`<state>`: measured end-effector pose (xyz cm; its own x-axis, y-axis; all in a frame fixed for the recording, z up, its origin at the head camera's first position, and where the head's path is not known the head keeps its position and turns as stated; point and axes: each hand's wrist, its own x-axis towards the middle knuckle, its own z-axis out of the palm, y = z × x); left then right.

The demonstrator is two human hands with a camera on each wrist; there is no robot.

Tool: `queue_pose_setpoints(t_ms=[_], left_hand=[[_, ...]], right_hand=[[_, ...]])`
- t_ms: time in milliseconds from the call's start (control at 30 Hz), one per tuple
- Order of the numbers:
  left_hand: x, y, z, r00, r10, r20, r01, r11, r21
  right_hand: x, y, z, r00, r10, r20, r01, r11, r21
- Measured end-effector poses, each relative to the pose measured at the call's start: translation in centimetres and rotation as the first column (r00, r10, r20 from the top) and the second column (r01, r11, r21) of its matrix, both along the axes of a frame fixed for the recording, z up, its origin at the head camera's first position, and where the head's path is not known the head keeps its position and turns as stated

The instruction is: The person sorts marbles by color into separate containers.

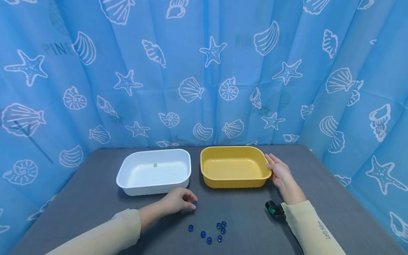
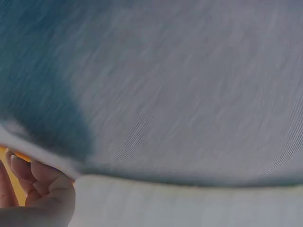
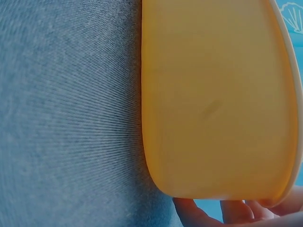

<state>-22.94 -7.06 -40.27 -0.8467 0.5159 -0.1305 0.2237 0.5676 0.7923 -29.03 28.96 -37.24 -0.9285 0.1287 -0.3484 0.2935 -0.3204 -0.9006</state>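
Observation:
In the head view my left hand (image 1: 179,200) pinches a small dark-blue glass bead (image 1: 194,203) between thumb and fingertips, just in front of the white basin's (image 1: 153,190) near right corner. That bead is hidden in the left wrist view, where part of the left hand (image 2: 45,189) shows low at the left edge. My right hand (image 1: 280,171) rests against the outer right end of the yellow basin (image 1: 236,183), its fingers extended along the wall. In the right wrist view the fingers (image 3: 236,211) touch that yellow wall.
Several loose blue beads (image 1: 203,234) lie on the grey tabletop (image 1: 248,219) in front of the basins. A tiny green piece (image 1: 155,165) sits inside the white basin. A black strap (image 1: 275,208) hangs by the right wrist. The blue shell-print curtain (image 1: 191,117) stands behind the table.

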Motion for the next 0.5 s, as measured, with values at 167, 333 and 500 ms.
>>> queue_pose_setpoints(t_ms=[167,333,500], left_hand=[[-0.3,0.9,1.6,1.000,0.008,-0.014,-0.008,0.999,0.036],[-0.9,1.9,2.6,0.998,0.042,-0.054,-0.037,0.996,0.079],[-1.5,2.8,3.3,0.988,0.092,-0.126,-0.076,0.990,0.120]], right_hand=[[0.0,0.0,0.0,1.000,-0.005,-0.003,0.005,1.000,-0.001],[0.0,-0.2,0.0,1.000,-0.012,0.000,0.012,1.000,0.017],[-0.1,-0.1,-0.1,1.000,-0.013,0.002,0.013,1.000,0.013]])
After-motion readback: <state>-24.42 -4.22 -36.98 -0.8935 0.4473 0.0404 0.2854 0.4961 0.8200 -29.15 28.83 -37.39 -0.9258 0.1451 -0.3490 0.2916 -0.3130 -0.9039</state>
